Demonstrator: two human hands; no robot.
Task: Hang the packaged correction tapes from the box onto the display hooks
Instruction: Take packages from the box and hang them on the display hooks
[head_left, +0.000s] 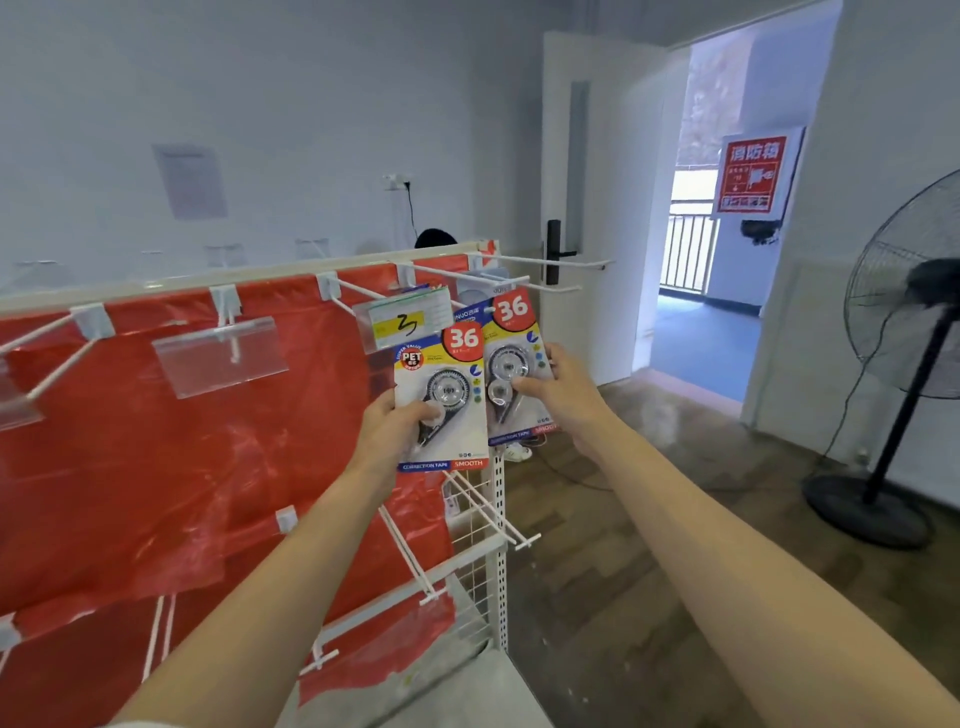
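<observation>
Left hand (387, 434) grips one upright correction tape pack (441, 402); right hand (558, 397) pinches a second pack (514, 364), long axis vertical, its top just beneath the hook (519, 280) directly above the fingers. Price tag holder (402, 317) crowds the left pack's top. Beyond: floor fan (904, 332), open door (587, 208).
</observation>
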